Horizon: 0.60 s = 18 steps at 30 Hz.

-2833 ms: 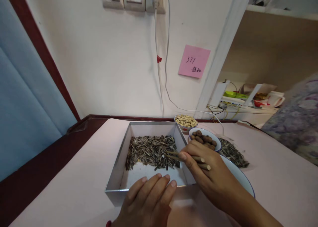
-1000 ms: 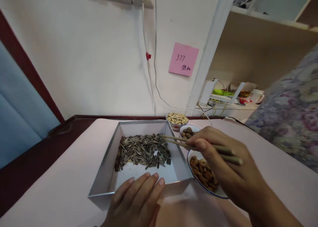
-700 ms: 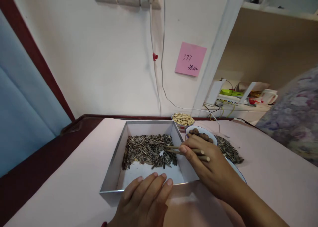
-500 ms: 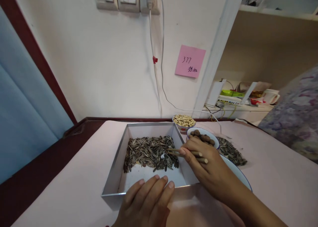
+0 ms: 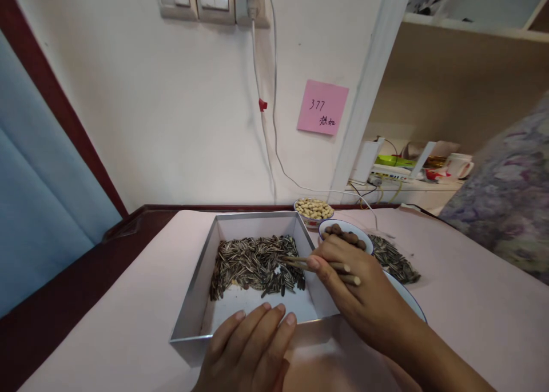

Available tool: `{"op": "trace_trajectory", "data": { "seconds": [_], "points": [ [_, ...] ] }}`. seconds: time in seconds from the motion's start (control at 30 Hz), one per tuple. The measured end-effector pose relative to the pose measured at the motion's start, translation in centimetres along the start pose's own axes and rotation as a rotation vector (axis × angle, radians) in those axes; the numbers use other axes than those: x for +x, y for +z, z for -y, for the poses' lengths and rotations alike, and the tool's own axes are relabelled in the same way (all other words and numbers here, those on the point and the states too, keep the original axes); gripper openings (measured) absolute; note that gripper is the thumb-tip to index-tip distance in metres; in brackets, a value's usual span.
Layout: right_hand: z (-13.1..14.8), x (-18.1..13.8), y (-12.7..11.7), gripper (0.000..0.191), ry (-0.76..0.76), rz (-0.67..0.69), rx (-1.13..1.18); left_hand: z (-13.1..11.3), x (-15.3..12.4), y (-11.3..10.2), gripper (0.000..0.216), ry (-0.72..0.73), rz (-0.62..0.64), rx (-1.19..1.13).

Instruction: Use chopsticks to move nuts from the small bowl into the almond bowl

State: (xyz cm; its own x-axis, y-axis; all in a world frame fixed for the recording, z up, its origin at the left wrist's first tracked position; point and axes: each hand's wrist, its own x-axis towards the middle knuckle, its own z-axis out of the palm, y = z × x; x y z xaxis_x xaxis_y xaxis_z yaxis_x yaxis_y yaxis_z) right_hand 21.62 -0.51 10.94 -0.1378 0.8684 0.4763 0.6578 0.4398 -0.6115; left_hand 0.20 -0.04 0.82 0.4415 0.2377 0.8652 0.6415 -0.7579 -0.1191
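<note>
A grey square box (image 5: 195, 292) sits on the pink table, with striped sunflower seeds (image 5: 249, 260) heaped across its far half. My right hand (image 5: 355, 297) is closed on a pair of wooden chopsticks (image 5: 315, 264); their tips reach over the box's right wall into the seeds. My left hand (image 5: 249, 349) rests flat on the box's near rim, fingers stretched out and holding nothing. Under my right hand lies a white bowl with a blue rim (image 5: 409, 300), its contents hidden.
Behind my right hand stand a small bowl of brown nuts (image 5: 345, 234), a bowl of peanuts (image 5: 314, 209) and a loose pile of sunflower seeds (image 5: 392, 258). A cable hangs down the wall. A flowered cloth (image 5: 506, 197) fills the right edge. Shelf clutter lies beyond.
One second ago my right hand held the chopsticks raised above the bowl of brown nuts beside the box; it has come down and left, putting the tips into the seeds. My left hand has stayed put.
</note>
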Motion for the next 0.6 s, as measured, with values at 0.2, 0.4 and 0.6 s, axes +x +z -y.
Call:
{"op": "trace_trajectory", "data": {
  "seconds": [0.2,0.4,0.6],
  "points": [
    [-0.8,0.4,1.2,0.036,-0.018,0.029,-0.014,0.3,0.1,0.3,0.027,0.048,-0.048,0.016],
    [-0.6,0.2,0.8,0.036,-0.045,-0.022,-0.005,0.6,0.4,0.5,0.026,0.037,-0.036,0.013],
    [1.3,-0.4,-1.4,0.034,-0.086,-0.088,0.0,0.0,0.3,0.1,0.025,-0.011,-0.013,-0.019]
  ]
}}
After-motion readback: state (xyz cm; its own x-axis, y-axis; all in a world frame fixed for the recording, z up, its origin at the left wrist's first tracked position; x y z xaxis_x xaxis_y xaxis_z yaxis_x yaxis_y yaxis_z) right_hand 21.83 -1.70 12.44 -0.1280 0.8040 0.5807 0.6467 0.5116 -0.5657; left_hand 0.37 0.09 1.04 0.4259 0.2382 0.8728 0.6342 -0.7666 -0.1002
